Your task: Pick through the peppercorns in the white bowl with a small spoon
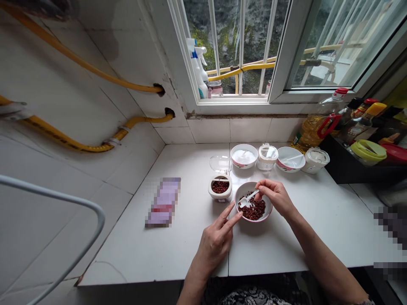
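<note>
A white bowl (269,208) with a pink rim holds dark red, dried peppercorn-like pieces. Pinched in my right hand (274,195) is a small white spoon (244,201), its scoop inside the bowl over the pieces. My left hand (216,239) has its index and middle fingers stretched out, their tips touching the bowl's left rim; its other fingers are curled and partly hidden. Just left and behind the bowl stands a small white jar (220,195), its clear lid (220,163) flipped up, with similar red pieces inside.
Behind stand a bowl of white granules (244,156), a lidded jar (267,156), another bowl (290,160) and a second lidded jar (315,160). An oil bottle (313,127) and a black condiment box (345,163) are at right. A blurred purple packet (164,202) lies left.
</note>
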Motion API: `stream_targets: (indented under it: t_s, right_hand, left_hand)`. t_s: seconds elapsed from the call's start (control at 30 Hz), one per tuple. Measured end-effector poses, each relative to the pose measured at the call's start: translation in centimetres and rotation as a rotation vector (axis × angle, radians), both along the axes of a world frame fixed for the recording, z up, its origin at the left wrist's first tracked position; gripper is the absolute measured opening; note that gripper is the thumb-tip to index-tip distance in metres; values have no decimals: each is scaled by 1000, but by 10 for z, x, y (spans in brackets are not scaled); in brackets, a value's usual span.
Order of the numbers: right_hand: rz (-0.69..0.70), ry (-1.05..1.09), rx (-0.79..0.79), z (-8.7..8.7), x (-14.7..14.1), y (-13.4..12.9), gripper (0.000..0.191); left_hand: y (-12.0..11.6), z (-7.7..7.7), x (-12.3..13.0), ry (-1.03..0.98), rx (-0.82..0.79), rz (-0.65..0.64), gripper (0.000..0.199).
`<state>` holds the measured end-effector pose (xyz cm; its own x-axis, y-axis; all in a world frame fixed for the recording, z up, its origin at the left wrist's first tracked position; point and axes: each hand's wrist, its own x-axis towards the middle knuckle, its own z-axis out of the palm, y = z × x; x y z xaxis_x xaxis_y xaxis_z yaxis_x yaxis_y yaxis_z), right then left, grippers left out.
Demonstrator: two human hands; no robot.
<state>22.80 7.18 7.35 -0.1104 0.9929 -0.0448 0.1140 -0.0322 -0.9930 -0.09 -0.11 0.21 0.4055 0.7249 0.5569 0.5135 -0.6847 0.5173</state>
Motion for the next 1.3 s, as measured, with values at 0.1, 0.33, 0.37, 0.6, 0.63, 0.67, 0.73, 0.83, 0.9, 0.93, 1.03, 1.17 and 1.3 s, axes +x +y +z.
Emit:
stream_targets:
  t_s: [0.1, 0.33, 0.37, 0.6, 0.63, 0.67, 0.73, 0.83, 0.9, 0.93, 1.03, 1.17, 1.3]
  right_hand:
    - [-7, 15, -7, 0, 0, 0, 20]
    - [-45, 11, 42, 5, -8, 1, 24]
    - [-51, 10, 61, 8, -10, 1, 24]
    - [-74, -209, 401, 23, -35, 1, 16]
    - [-51, -289, 493, 22, -39, 1, 16]
    - [-12, -372, 591, 20, -42, 1, 17]
    - [85, -521, 772, 14, -47, 0, 20]
    - [127, -618, 926, 12, -48, -1, 22]
    - [72, -597, 944, 17, -42, -3, 20]
    - [41, -579, 935, 21, -37, -5, 19]
    - [-20, -611, 817, 32, -15, -8, 17]
    - [59, -813, 721, 29, 17, -12, 16]
    - [120, -952, 705, 15, 29, -21, 20]
  left_hand:
    - [0, -1, 0, 5, 8, 4, 65]
    - [0, -1, 0, 24, 21, 5, 64]
    - [0, -1, 1, 28, 22, 7, 64]
    - [1, -1, 1, 35, 39, 12, 66]
    - [1, -2, 1, 41, 45, 15, 67]
    - [1, -2, 1, 48, 47, 20, 68]
    - [1, -3, 1, 57, 38, 30, 71]
    - [1, -4, 1, 62, 23, 31, 74]
    - [2, -3, 1, 61, 28, 25, 72]
    - [2, -3, 1, 58, 33, 24, 71]
    - [2, -3, 2, 45, 40, 27, 70]
    - [2, -3, 1, 57, 39, 26, 71]
    - [3, -4, 1, 55, 57, 34, 72]
